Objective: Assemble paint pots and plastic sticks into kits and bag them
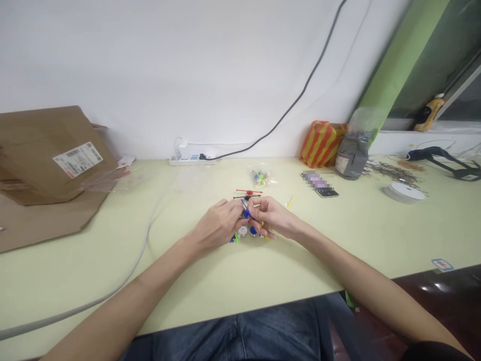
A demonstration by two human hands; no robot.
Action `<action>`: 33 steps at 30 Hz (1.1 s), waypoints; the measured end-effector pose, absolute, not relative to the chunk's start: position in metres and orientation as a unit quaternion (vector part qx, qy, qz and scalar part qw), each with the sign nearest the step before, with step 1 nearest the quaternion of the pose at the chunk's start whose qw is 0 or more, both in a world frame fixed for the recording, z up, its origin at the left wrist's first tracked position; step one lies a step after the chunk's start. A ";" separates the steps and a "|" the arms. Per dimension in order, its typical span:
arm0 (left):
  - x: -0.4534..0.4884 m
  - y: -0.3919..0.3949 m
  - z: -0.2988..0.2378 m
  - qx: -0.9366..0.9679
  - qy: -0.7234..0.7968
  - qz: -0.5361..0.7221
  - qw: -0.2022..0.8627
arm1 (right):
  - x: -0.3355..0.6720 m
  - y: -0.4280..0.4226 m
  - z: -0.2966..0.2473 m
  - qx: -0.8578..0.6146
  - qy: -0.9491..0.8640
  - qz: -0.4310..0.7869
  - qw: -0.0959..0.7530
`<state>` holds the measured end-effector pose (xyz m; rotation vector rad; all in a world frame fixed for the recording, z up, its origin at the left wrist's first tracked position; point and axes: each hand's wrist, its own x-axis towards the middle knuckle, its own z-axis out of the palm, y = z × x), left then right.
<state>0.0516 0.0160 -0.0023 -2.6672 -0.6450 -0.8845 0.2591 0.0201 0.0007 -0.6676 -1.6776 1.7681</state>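
Note:
My left hand and my right hand meet above the pale green tabletop, with fingers of both pinched on a small blue plastic part and its thin rod. Under the hands lie a clear-and-white wheel, a blue wheel and small green and yellow pieces, partly hidden by my fingers. Just beyond my fingertips lie a thin red rod and a thin black rod. A clear bag of small coloured parts sits farther back.
A cardboard box lies at the left, and a grey cable runs across the table. At the back stand a power strip, a striped bag and a grey pouch. A pixelated phone and white spool lie right.

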 end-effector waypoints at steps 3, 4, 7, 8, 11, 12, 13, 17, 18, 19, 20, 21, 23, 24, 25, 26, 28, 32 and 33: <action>0.051 0.018 -0.004 -0.917 -0.227 -0.297 0.140 | 0.258 0.019 0.003 -0.261 -0.654 0.630 0.326; 0.050 0.019 -0.004 -0.914 -0.237 -0.299 0.141 | 0.257 0.019 0.005 -0.265 -0.660 0.613 0.345; 0.050 0.021 -0.003 -0.900 -0.279 -0.310 0.129 | 0.253 0.017 0.010 -0.267 -0.680 0.548 0.406; 0.050 0.021 -0.003 -0.896 -0.290 -0.312 0.123 | 0.252 0.017 0.011 -0.264 -0.688 0.528 0.421; 0.051 0.021 -0.002 -0.895 -0.302 -0.308 0.114 | 0.252 0.023 0.010 -0.262 -0.717 0.474 0.439; 0.050 0.020 -0.002 -0.894 -0.307 -0.305 0.113 | 0.254 0.028 0.010 -0.269 -0.723 0.456 0.443; 0.050 0.020 -0.002 -0.892 -0.315 -0.303 0.113 | 0.256 0.033 0.009 -0.281 -0.727 0.436 0.451; 0.045 0.021 -0.002 -0.865 -0.375 -0.314 0.114 | 0.271 0.062 0.009 -0.353 -0.742 0.322 0.471; 0.043 0.022 -0.002 -0.857 -0.386 -0.322 0.116 | 0.274 0.069 0.008 -0.364 -0.763 0.292 0.448; 0.041 0.023 -0.003 -0.850 -0.394 -0.330 0.118 | 0.276 0.075 0.007 -0.369 -0.788 0.262 0.416; 0.040 0.023 -0.003 -0.845 -0.398 -0.337 0.120 | 0.276 0.080 0.006 -0.371 -0.814 0.234 0.381; 0.039 0.024 -0.003 -0.842 -0.399 -0.342 0.123 | 0.276 0.084 0.004 -0.373 -0.835 0.206 0.348; 0.038 0.024 -0.003 -0.843 -0.396 -0.340 0.130 | 0.271 0.090 -0.001 -0.385 -0.859 0.155 0.300; 0.037 0.024 -0.003 -0.845 -0.394 -0.336 0.131 | 0.268 0.092 -0.004 -0.392 -0.865 0.134 0.282; 0.038 0.024 -0.002 -0.848 -0.391 -0.331 0.132 | 0.264 0.094 -0.007 -0.398 -0.869 0.122 0.267; 0.038 0.023 -0.002 -0.851 -0.389 -0.329 0.132 | 0.261 0.096 -0.009 -0.400 -0.873 0.117 0.253; 0.039 0.022 -0.001 -0.854 -0.381 -0.329 0.133 | 0.254 0.099 -0.011 -0.398 -0.881 0.115 0.227; 0.041 0.020 -0.001 -0.858 -0.362 -0.336 0.140 | 0.246 0.108 -0.013 -0.412 -0.886 0.090 0.194; 0.041 0.020 0.000 -0.858 -0.361 -0.336 0.142 | 0.246 0.110 -0.013 -0.417 -0.884 0.088 0.191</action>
